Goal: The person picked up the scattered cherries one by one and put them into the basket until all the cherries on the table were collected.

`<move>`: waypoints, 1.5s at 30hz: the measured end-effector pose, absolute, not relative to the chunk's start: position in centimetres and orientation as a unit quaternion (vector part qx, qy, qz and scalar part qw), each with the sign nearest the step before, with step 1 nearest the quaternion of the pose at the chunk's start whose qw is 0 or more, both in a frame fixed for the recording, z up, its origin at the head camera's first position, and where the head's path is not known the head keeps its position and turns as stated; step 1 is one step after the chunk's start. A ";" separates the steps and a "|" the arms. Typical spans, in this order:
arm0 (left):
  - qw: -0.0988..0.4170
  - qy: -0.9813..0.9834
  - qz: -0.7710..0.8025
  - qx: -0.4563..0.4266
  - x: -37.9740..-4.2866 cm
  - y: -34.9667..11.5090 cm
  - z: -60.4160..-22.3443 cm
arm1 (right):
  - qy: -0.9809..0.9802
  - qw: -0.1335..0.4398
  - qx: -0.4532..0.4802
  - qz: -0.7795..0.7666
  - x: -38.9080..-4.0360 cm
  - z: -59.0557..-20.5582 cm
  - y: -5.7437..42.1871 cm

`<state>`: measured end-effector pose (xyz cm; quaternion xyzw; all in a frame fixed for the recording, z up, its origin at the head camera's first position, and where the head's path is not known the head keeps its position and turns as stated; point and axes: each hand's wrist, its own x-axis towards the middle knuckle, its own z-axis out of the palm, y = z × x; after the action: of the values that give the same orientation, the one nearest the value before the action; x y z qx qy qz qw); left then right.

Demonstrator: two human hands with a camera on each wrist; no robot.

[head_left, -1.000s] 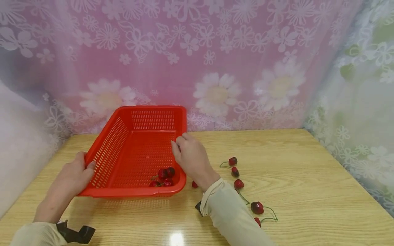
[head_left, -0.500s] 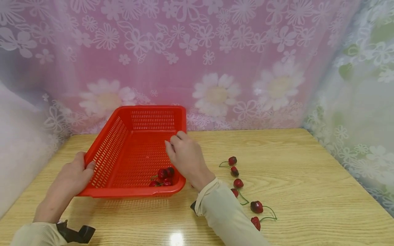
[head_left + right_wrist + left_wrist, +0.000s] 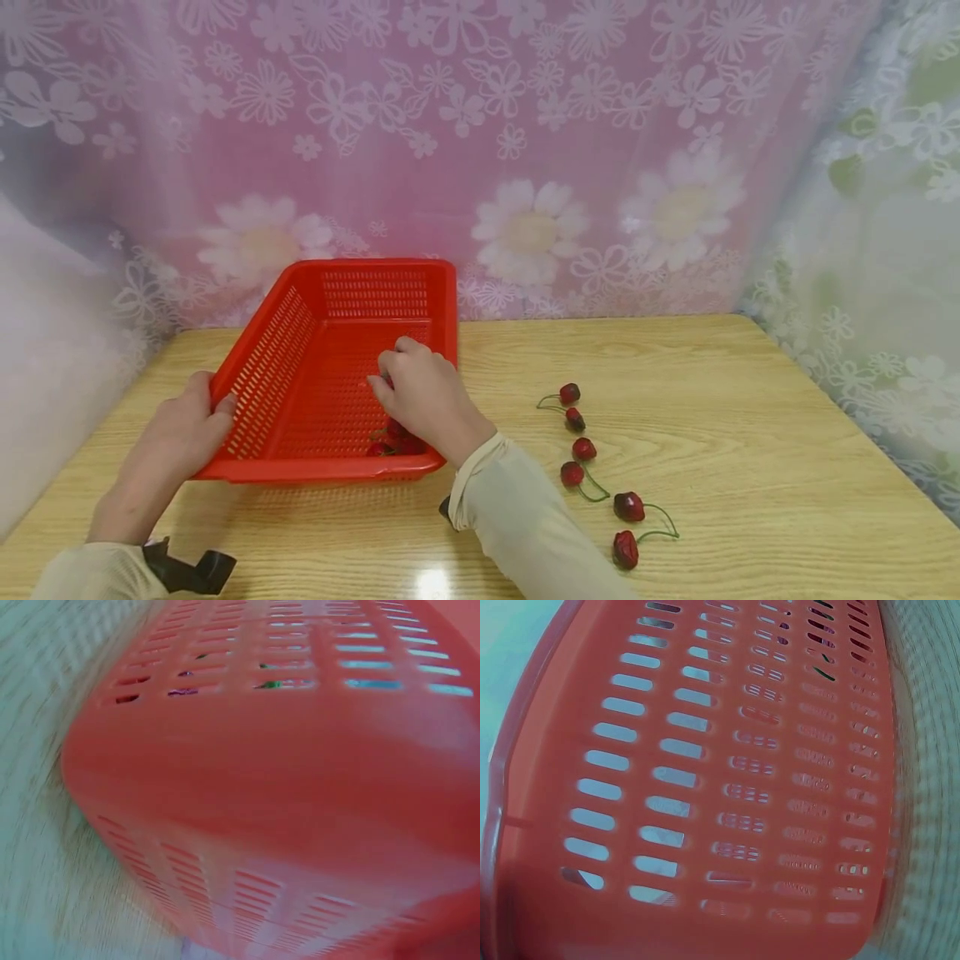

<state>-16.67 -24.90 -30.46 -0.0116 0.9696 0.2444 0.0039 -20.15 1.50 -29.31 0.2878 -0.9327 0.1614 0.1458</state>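
A red plastic basket [image 3: 442, 292] with slotted walls stands on the left half of the table. My left hand [image 3: 180, 429] grips its left rim near the front corner, thumb on the inner side. My right hand [image 3: 423, 396] is over the basket's right side, fingers curled in a pinch. A small dark red bit, seemingly a cherry [image 3: 387, 380], shows at its fingertips; the rest is hidden. Several cherries [image 3: 380, 448] lie in the basket's front right corner, partly covered by the right hand. Both wrist views show mostly the basket's slotted wall [image 3: 727, 795].
To the right of the basket, stemmed cherries lie on the wooden table [image 3: 735, 433] in a loose row: a far pair [image 3: 570, 393], a middle pair [image 3: 583, 450] and a near pair [image 3: 628, 507]. A pink floral curtain [image 3: 525, 150] hangs behind the table.
My right hand has moved left from the basket's right rim to over its inside, covering some cherries there. More of the table cherries now show beside the sleeve. The left hand keeps its grip.
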 end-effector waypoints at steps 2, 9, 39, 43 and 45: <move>0.001 0.969 0.245 -0.008 -16.7 -24.8 -30.4 | -0.937 0.127 0.287 0.156 -20.4 -29.3 1.4; -0.006 0.970 0.244 -0.006 -16.7 -24.6 -30.4 | -0.941 0.083 0.300 0.134 -21.7 -29.3 0.9; 0.003 0.971 0.239 -0.010 -16.3 -24.7 -30.7 | -0.954 -0.085 0.273 -0.093 -23.2 -30.6 -0.2; 0.004 0.970 0.241 -0.013 -16.0 -24.6 -30.8 | -0.950 -0.097 0.275 -0.111 -22.9 -30.7 -0.4; 0.003 0.970 0.243 -0.014 -15.9 -24.6 -30.8 | -0.948 -0.099 0.278 -0.117 -22.8 -30.7 -0.4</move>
<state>-15.95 -24.58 -30.79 -0.0144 0.9699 0.2429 0.0028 -22.84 -0.37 -30.73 0.2780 -0.9482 -0.1175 -0.0989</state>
